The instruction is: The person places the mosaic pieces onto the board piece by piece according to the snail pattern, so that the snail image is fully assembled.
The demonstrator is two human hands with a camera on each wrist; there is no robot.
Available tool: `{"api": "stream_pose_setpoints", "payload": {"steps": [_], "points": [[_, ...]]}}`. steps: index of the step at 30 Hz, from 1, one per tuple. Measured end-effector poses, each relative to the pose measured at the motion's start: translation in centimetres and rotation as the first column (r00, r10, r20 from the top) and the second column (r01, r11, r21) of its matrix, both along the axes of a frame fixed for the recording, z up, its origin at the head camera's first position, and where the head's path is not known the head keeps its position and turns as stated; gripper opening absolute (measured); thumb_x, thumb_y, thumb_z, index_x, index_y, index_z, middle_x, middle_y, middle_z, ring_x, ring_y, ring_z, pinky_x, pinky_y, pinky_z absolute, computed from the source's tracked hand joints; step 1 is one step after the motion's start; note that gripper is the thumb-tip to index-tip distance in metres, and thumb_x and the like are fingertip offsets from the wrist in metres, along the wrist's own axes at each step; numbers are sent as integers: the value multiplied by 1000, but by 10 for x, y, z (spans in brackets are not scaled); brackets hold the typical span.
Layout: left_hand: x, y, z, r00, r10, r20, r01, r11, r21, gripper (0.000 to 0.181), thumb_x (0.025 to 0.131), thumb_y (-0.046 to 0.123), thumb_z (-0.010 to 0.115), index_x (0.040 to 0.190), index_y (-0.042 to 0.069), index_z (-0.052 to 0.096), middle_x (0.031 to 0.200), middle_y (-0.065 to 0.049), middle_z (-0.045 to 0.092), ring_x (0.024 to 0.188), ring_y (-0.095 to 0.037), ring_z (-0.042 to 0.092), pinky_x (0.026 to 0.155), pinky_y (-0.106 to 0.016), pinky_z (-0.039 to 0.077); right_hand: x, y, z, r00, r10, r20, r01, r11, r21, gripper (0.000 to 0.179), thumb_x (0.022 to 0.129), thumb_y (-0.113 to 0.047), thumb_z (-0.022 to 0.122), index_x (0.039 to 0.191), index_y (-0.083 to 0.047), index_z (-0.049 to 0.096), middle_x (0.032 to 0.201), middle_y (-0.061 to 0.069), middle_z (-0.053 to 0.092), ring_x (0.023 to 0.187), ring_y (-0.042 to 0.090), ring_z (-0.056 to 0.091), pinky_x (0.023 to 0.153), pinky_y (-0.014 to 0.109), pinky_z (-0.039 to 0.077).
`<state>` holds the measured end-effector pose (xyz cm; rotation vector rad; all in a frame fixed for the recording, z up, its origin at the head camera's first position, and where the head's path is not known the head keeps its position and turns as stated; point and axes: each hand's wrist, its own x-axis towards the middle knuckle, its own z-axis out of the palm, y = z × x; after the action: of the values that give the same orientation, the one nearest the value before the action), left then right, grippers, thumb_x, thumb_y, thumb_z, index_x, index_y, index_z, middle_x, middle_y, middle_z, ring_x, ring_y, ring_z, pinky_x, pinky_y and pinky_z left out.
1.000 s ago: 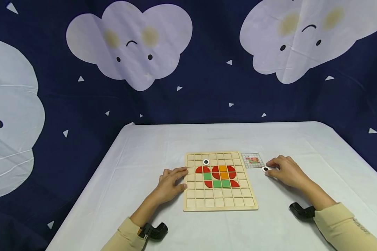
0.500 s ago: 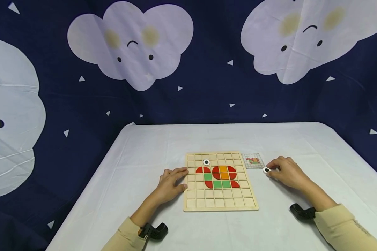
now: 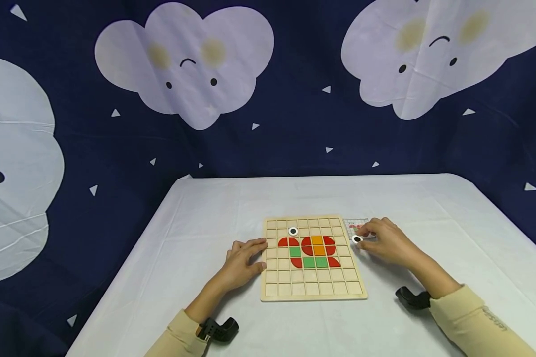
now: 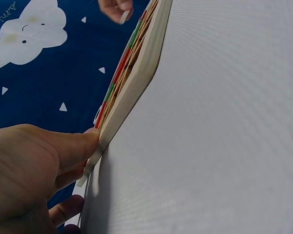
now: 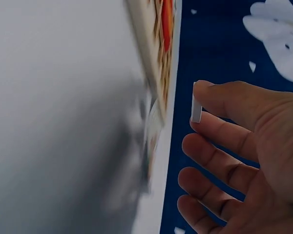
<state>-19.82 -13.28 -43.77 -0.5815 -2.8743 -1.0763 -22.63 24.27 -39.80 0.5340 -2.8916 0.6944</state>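
A square wooden grid board [image 3: 314, 292] lies on the table. Red quarter-round pieces [image 3: 333, 261], green squares [image 3: 321, 261] and orange squares [image 3: 316, 240] sit in its middle cells, with a white round eye piece [image 3: 293, 231] above them. Along the board's left edge, my left hand [image 3: 241, 263] rests with its thumb and fingertips touching the wood. Between thumb and index finger, my right hand [image 3: 386, 241] pinches a second white eye piece [image 3: 356, 239] with a black dot, just off the board's right side. The right wrist view shows this piece [image 5: 197, 103] edge-on, held clear of the table.
A small pattern card [image 3: 352, 225] lies against the board's upper right side, partly hidden by my right hand. The white-covered table [image 3: 223, 198] ends at a dark blue cloth backdrop [image 3: 295, 148] printed with clouds.
My right hand has moved left towards the board with the eye piece, now in front of the pattern card. The left hand and board have not moved.
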Motion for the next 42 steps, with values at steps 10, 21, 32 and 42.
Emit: {"api": "stream_pose_setpoints", "payload": {"steps": [10, 21, 32, 42], "points": [[0, 0, -1, 1000, -5, -8, 5, 1000, 1, 48, 85, 20, 67, 131, 11, 57, 142, 1, 49, 93, -12, 34, 81, -34, 24, -18, -64, 8, 995, 91, 29, -90, 995, -35, 21, 80, -23, 72, 99, -13, 70, 95, 1, 64, 91, 20, 50, 77, 36, 40], [1, 0, 0, 1000, -7, -9, 7, 1000, 4, 48, 85, 20, 67, 131, 11, 57, 142, 1, 49, 95, -12, 36, 81, -35, 24, -33, -124, 9, 982, 183, 41, -182, 983, -39, 24, 82, -25, 71, 101, -12, 70, 96, 1, 63, 92, 19, 49, 83, 39, 41], [1, -1, 0, 1000, -2, -2, 2, 1000, 4, 48, 85, 20, 67, 131, 11, 57, 143, 2, 48, 94, -13, 35, 82, -36, 24, -52, -159, 1, 981, 181, 65, -181, 983, 5, 23, 80, -29, 72, 99, -15, 72, 95, -1, 64, 90, 18, 50, 86, 39, 41], [-2, -1, -4, 1000, 5, 0, -5, 1000, 2, 48, 85, 22, 67, 131, 14, 57, 143, 6, 48, 94, -10, 34, 81, -34, 24, -61, -164, -6, 981, 153, 116, -159, 986, 46, 23, 81, -30, 73, 98, -15, 71, 92, -1, 63, 91, 20, 50, 86, 41, 41]]}}
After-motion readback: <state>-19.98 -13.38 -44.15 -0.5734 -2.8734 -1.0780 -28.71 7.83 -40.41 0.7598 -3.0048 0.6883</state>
